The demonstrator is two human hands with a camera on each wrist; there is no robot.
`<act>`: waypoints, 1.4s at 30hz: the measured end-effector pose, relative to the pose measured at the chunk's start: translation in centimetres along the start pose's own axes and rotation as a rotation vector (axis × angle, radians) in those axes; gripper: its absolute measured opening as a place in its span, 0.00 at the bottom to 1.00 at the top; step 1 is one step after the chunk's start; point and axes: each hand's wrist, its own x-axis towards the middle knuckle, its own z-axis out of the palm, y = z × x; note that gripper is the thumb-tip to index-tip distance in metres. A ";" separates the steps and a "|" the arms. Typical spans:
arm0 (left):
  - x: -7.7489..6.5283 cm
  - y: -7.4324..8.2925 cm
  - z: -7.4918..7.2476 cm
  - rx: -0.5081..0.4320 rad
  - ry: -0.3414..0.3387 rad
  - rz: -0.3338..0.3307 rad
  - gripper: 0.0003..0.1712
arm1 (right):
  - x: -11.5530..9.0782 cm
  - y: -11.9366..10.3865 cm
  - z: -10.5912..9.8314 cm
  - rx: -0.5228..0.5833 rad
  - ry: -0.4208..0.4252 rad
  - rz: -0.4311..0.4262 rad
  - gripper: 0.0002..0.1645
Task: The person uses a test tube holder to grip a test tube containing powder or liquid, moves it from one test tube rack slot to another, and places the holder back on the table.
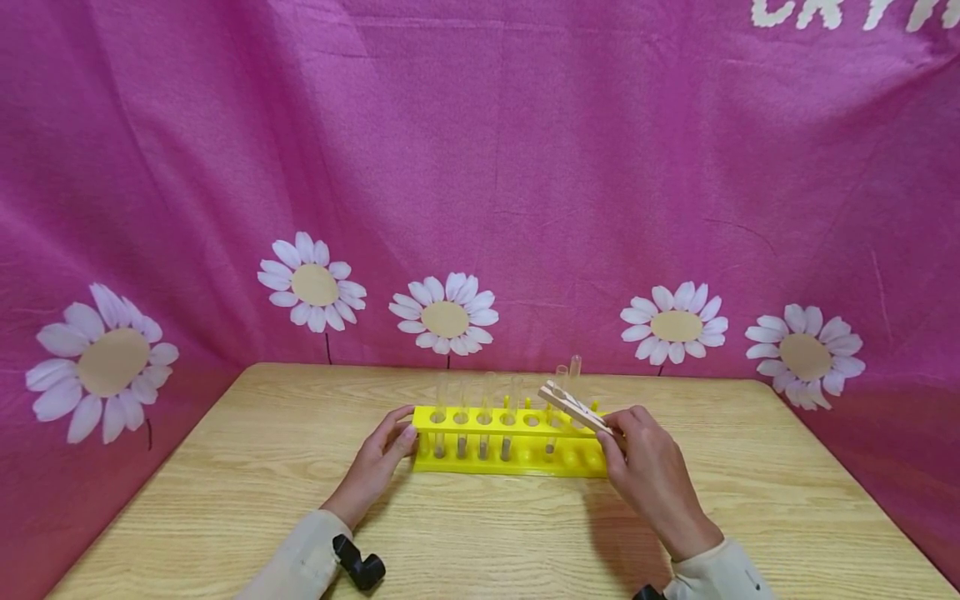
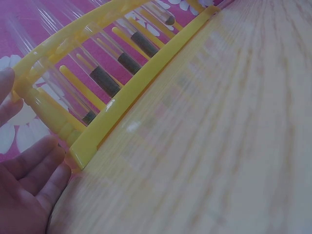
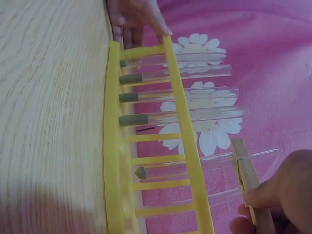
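Note:
My right hand (image 1: 651,462) pinches a wooden spring clamp (image 1: 572,406), like a large clothespin, between thumb and fingers. The clamp's far end is around the upper part of a clear test tube (image 3: 165,171), which passes through a hole in the yellow test tube rack (image 1: 472,467). Dark grains sit in this tube's rounded bottom, raised above the rack's base in the right wrist view. At the rack's left end, my left hand (image 1: 380,461) holds the corner, thumb at the front of the upper board, with other fingers beside the end post.
Several more test tubes (image 3: 134,119) with dark grains stand in the rack's left half. Another clear tube (image 1: 575,367) rises behind the clamped one. The rack stands on a light wooden table (image 1: 465,533), backed by a pink cloth (image 1: 495,167) with printed daisies.

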 end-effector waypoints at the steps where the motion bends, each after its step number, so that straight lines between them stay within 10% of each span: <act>1: 0.0 0.0 0.0 0.003 0.000 0.000 0.30 | 0.0 0.0 0.0 -0.001 -0.004 0.004 0.08; 42: 0.1 -0.1 0.1 0.015 0.000 0.015 0.31 | 0.1 0.2 -0.4 0.017 0.157 -0.094 0.06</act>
